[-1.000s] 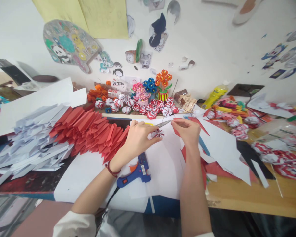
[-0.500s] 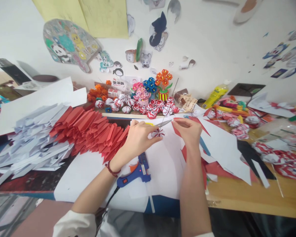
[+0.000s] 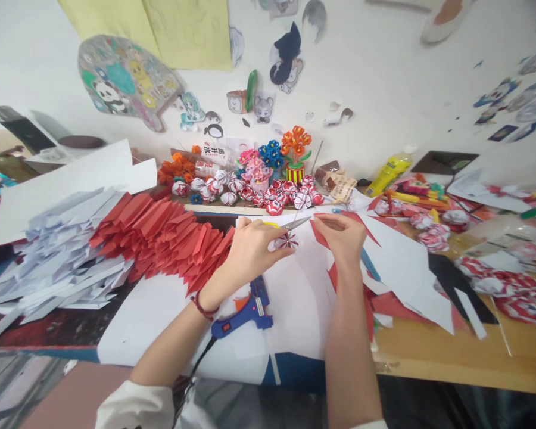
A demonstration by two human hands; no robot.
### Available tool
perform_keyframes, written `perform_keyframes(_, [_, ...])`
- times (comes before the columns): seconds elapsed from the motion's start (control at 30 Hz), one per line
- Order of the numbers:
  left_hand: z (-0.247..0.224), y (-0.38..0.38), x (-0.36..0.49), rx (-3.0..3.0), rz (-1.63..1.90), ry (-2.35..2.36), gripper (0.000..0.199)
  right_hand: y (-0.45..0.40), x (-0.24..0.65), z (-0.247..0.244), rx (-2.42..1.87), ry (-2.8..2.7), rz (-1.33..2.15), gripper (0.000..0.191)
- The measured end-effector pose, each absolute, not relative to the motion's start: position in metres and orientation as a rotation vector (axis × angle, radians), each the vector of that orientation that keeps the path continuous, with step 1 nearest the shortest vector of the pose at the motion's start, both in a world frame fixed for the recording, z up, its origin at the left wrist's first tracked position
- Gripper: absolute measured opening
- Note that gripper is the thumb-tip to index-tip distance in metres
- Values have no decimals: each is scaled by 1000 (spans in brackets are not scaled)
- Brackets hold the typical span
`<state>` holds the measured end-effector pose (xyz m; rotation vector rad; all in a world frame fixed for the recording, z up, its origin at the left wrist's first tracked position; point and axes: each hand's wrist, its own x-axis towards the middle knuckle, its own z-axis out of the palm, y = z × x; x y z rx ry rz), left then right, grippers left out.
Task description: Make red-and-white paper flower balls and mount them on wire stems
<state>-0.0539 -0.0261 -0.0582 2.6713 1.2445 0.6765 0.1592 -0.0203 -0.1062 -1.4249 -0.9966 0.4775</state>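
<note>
My left hand (image 3: pixel 255 250) is closed around the yellow handle of a pair of scissors (image 3: pixel 297 224). The blades point right, toward my right hand (image 3: pixel 343 235), whose thumb and index finger are pinched at the blade tips. Whatever lies in that pinch is too small to make out. Just below the blades is a red-and-white striped paper ball (image 3: pixel 286 241), partly covered by my left fingers; I cannot tell whether they touch it. Under my left forearm a blue glue gun (image 3: pixel 245 317) rests on white paper (image 3: pixel 295 298), its small light lit.
Folded red paper pieces (image 3: pixel 161 235) and white ones (image 3: pixel 71 250) are piled at left. Finished paper balls (image 3: pixel 274 207) and craft flowers (image 3: pixel 296 143) line the back. On the right are paper sheets (image 3: pixel 402 262), a yellow bottle (image 3: pixel 389 173) and more striped balls (image 3: pixel 524 307).
</note>
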Motion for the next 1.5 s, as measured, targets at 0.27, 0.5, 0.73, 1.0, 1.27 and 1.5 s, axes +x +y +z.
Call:
perform_keyframes(0.27, [-57,-27,-55,2659,676,1243,31,-19,160,-107,-1423,-979,419,24])
perform_keyframes(0.5, [-57,-27,-55,2648,690,1238,31,-18,165,-110,-1462,-1044,407,31])
perform_keyframes(0.73, [-58,-27,-55,2658,677,1237,31,-18,166,-111,-1434,-1071,467,32])
perform_keyframes(1.0, [-57,-27,-55,2657,691,1229,31,-13,169,-117,-1457,-1028,452,24])
perform_keyframes(1.27, [-57,-26,-55,2645,691,1217,32,-18,164,-111,-1516,-1033,348,21])
perform_keyframes(1.5, [-58,-25,-55,2631,678,1233,32,-18,163,-110,-1549,-1033,290,20])
